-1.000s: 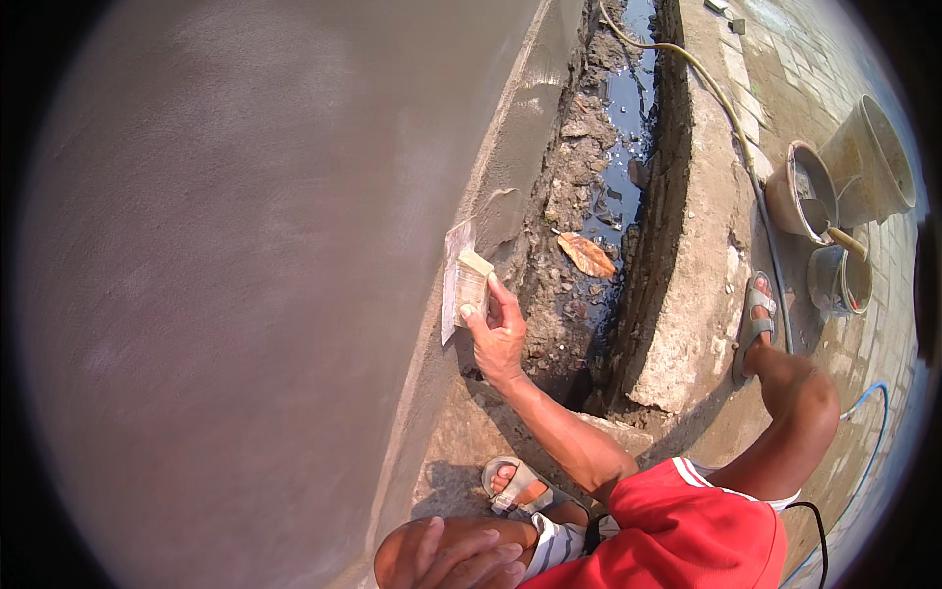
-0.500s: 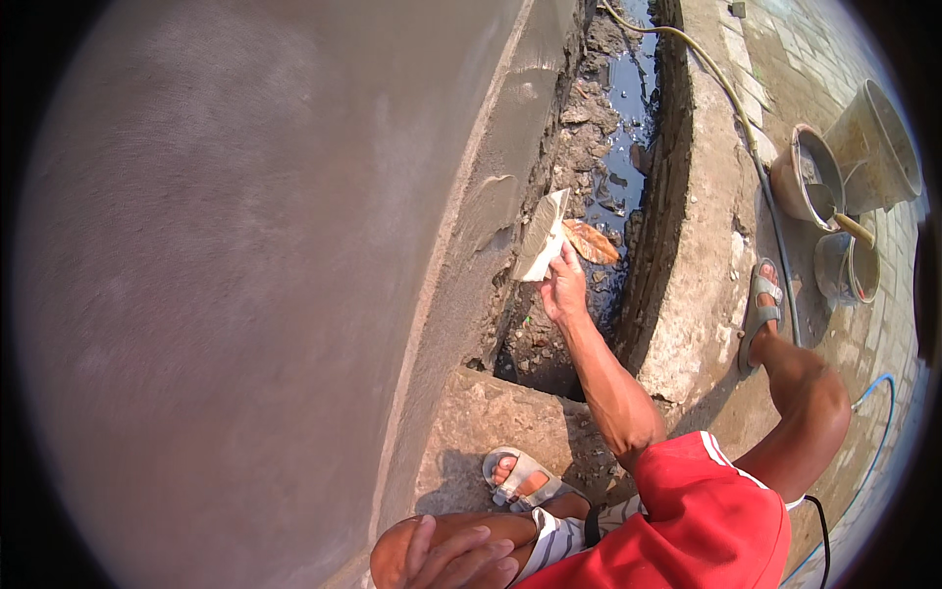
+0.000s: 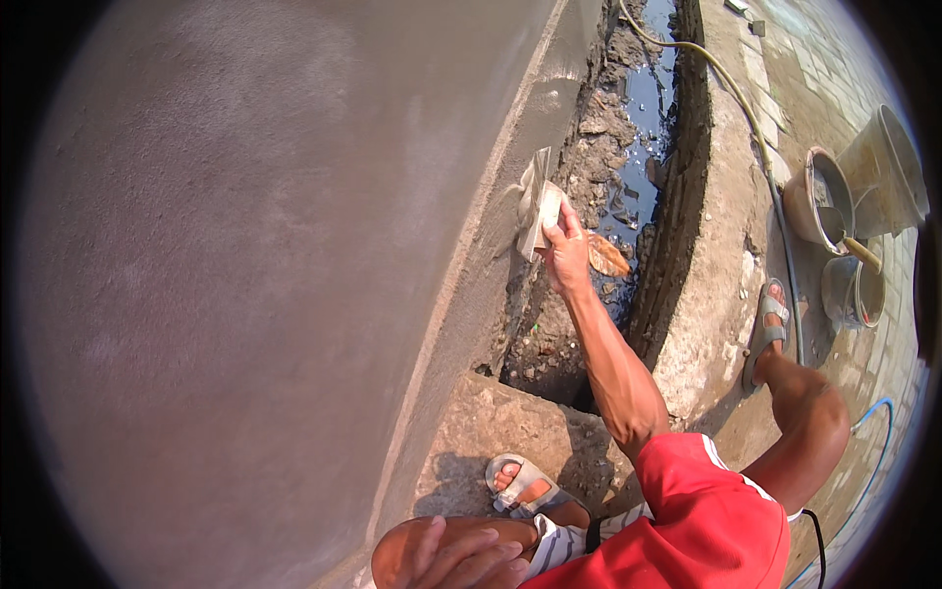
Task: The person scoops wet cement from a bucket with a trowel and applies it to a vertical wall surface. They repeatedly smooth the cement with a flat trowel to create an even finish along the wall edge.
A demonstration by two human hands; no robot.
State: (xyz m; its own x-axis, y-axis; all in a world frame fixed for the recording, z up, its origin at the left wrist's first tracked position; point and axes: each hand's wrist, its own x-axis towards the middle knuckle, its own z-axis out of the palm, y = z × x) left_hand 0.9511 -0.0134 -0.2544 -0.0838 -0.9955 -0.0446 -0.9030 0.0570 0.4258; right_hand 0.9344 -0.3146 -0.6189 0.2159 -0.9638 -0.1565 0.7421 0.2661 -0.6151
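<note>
Plastering trowel (image 3: 538, 201) work sits at the far end of this scene, so start near: the left hand (image 3: 461, 558) lies loose on the bent knee at the bottom edge, fingers relaxed and gripping nothing, beside a sandalled foot (image 3: 525, 486) planted on a rough concrete step (image 3: 491, 427). From the red shorts (image 3: 702, 520) the right arm stretches forward over a muddy drain trench (image 3: 613, 196), and the right hand (image 3: 567, 257) is clenched round the trowel's handle, the blade tilted and pressed against the lower edge of the grey rendered wall (image 3: 245, 275). By the look of it, most of the wall face is already coated and fairly even; what seems left is the narrow strip along the base beside the trench, where the surface looks rougher. The trowel lies just beyond the right hand's fingers, touching the wall, well apart from the left hand. Farther off, across the kerb, stand a mortar-stained bucket (image 3: 819, 201), a second pail (image 3: 854, 290) and a hose (image 3: 756, 128).
</note>
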